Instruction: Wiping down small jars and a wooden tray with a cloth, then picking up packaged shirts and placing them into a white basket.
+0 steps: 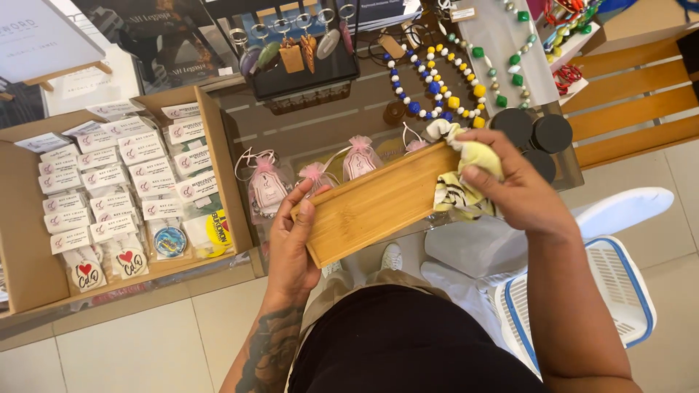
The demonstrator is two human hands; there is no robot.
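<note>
Head view: we hold a wooden tray [378, 204] above the front edge of a glass counter [320, 131], tilted, its long axis running from lower left to upper right. We judge the tray stiff, light and smooth-faced, so it could slip under a loose grip; the short ends look like the safest places to take hold. Our left hand [291, 244] grasps the lower-left end, thumb on the upper rim, fingers curled underneath. Our right hand [510, 189] is closed on a yellow cloth [466, 178] with dark stripes and presses it against the upper-right end of the tray. The cloth is soft and bunches under the fingers.

Behind the tray, small pink-tied pouches [360, 156] stand on the counter. A cardboard box [218, 167] of packets sits at left, beaded necklaces [437, 84] lie farther back, and a white basket [619, 291] stands on the floor at right.
</note>
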